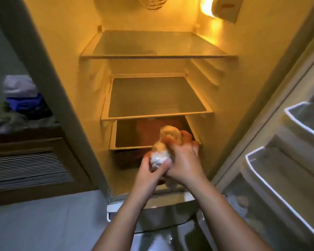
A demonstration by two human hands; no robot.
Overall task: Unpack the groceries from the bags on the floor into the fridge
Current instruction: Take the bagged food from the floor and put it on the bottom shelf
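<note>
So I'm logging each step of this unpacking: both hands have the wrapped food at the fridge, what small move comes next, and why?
Probably ease the plastic-wrapped food forward and down into the open drawer under the lowest glass shelf. The left hand and right hand both hold it right at the drawer's front edge, and the drawer space behind looks free.

L hand (149,171) + R hand (184,160) grip wrapped bundle (163,147) | fridge (152,44) open

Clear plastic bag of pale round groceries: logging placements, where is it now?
Clear plastic bag of pale round groceries: head view, centre, gripped by both hands before the fridge's bottom drawer.
</note>
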